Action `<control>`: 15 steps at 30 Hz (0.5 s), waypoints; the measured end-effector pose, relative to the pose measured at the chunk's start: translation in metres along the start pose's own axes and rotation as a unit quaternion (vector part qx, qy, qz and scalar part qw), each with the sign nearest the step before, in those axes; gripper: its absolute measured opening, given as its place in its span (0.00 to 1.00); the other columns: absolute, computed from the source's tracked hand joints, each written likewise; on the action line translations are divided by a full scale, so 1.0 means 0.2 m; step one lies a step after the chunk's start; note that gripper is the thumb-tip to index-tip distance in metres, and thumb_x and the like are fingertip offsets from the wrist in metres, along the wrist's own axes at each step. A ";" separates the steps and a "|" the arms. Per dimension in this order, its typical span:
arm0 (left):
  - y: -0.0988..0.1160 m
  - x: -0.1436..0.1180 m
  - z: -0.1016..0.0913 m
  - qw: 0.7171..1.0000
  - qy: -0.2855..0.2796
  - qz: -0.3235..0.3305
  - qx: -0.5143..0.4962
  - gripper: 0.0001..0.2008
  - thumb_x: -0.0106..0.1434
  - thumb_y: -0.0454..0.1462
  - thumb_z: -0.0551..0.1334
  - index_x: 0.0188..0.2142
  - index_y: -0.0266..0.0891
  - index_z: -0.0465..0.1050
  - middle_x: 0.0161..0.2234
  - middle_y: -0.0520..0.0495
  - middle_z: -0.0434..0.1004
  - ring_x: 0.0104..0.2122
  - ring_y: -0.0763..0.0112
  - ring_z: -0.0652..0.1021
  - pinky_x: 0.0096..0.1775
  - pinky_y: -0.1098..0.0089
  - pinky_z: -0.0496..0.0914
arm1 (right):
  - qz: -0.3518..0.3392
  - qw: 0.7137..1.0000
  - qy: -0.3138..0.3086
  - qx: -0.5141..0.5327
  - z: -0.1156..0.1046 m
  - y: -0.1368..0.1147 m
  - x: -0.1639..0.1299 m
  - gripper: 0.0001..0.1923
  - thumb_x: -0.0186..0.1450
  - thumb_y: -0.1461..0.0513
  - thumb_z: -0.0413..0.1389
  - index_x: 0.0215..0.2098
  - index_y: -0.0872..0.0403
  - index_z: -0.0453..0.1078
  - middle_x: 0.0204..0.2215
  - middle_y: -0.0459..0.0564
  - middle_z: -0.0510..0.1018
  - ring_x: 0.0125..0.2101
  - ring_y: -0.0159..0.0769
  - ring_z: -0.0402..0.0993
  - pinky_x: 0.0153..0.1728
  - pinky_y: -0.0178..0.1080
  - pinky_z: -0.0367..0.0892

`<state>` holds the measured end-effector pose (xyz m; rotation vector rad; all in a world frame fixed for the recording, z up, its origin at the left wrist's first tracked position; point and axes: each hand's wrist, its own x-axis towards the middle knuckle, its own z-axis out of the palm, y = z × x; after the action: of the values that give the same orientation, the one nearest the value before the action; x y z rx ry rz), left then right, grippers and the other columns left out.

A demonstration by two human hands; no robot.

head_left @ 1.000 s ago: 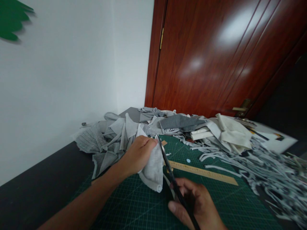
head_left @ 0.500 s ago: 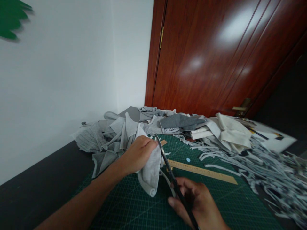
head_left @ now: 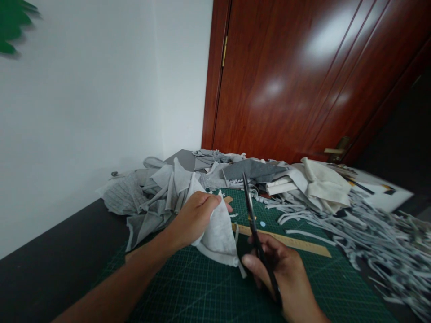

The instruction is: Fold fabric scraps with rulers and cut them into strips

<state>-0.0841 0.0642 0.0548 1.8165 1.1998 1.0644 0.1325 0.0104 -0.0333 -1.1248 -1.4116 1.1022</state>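
Note:
My left hand (head_left: pixel 198 213) pinches the upper edge of a light grey piece of fabric (head_left: pixel 218 235), which hangs down over the green cutting mat (head_left: pixel 188 287). In my right hand (head_left: pixel 281 269) is a pair of black-handled scissors (head_left: pixel 252 211), the blades pointing up and away from me. The blades look closed together and stand apart from the fabric, to its right. A narrow strip (head_left: pixel 239 264) dangles along the fabric's right edge. Fingers of my right hand partly hide the handles.
A wooden ruler (head_left: pixel 296 242) lies on the mat behind my right hand. Grey cloth pieces (head_left: pixel 158 193) are heaped at left. Folded cream fabric (head_left: pixel 326 186) and many thin cut strips (head_left: pixel 370 237) lie at right. A wooden door (head_left: pixel 286 89) and white wall (head_left: pixel 94 98) stand behind.
The scissors have moved right, away from the fabric beside my left hand. The fabric's lower end has swung to the right, and its top edge now shows above my left fingers.

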 end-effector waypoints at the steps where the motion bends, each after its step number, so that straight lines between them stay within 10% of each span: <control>1: 0.01 0.00 0.01 1.000 0.005 -0.001 -0.001 0.25 0.68 0.47 0.51 0.30 0.39 0.83 0.28 0.45 0.83 0.32 0.59 0.80 0.37 0.64 0.67 | -0.006 1.000 0.017 0.017 -0.01 -0.02 0.01 0.26 0.55 0.45 0.75 0.41 0.53 0.79 0.20 0.42 0.75 0.17 0.30 0.63 0.18 0.32 0.58; 10: 0.00 -0.03 0.12 0.996 -0.019 0.003 -0.083 0.25 0.73 0.50 0.52 0.37 0.38 0.83 0.29 0.47 0.83 0.29 0.64 0.79 0.34 0.66 0.68 | -0.013 1.000 0.013 -0.009 0.02 -0.14 0.03 0.26 0.49 0.48 0.78 0.38 0.53 0.80 0.24 0.45 0.81 0.23 0.36 0.73 0.23 0.34 0.68; 15: -0.03 -0.02 0.12 0.980 -0.109 -0.007 -0.169 0.20 0.57 0.44 0.74 0.46 0.39 0.77 0.34 0.51 0.83 0.32 0.69 0.78 0.36 0.69 0.69 | 0.013 0.999 -0.031 0.014 -0.03 -0.16 0.03 0.25 0.52 0.51 0.76 0.42 0.53 0.79 0.25 0.42 0.77 0.20 0.29 0.66 0.20 0.31 0.63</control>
<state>-0.0661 0.0590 0.0382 1.6086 0.8425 0.9651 0.1347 0.0121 0.0002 -1.1000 -1.4283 1.1807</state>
